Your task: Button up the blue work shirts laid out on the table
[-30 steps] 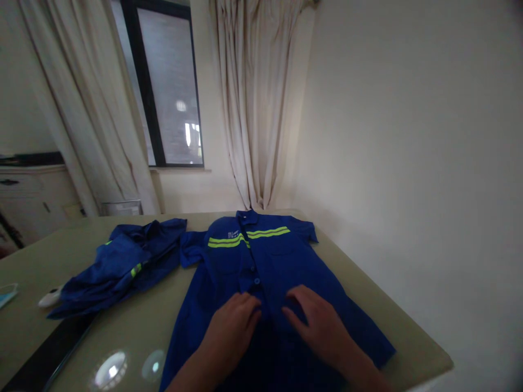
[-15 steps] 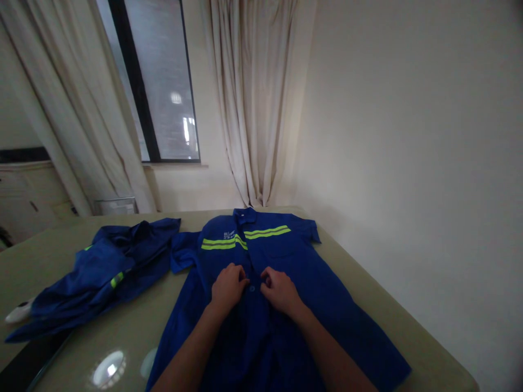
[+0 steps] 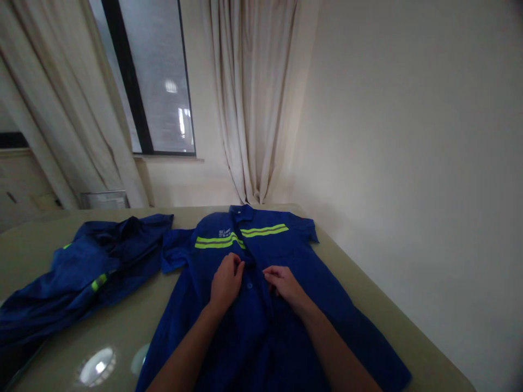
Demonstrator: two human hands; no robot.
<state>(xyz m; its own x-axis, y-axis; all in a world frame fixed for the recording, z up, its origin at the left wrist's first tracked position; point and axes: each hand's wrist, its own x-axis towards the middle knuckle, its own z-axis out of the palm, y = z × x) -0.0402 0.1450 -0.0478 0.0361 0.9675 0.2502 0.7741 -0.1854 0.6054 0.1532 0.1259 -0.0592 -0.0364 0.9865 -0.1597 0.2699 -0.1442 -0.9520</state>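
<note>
A blue short-sleeved work shirt [image 3: 322, 294] with yellow-green reflective stripes lies front up on the table, its collar towards the wall. My left hand [image 3: 227, 280] is closed at the front opening, thumb and fingers pinched on the left panel's edge beside a button [image 3: 249, 285]. Across the opening, my right hand [image 3: 286, 284] pinches the edge of the right panel, which is lifted a little. The two front panels are apart between my hands, and the fabric inside my fingertips is mostly hidden.
A second blue garment [image 3: 85, 272] with reflective bands lies crumpled on the table [image 3: 122, 321] to the left. A dark flat object [image 3: 20, 354] sits partly under it. Behind the table are a wall, a window and curtains [image 3: 253, 109]; another wall runs along the right.
My right hand has drawn slightly to the right with the panel's edge, widening the gap between my hands. My left hand has shifted slightly. The whole view has turned a little.
</note>
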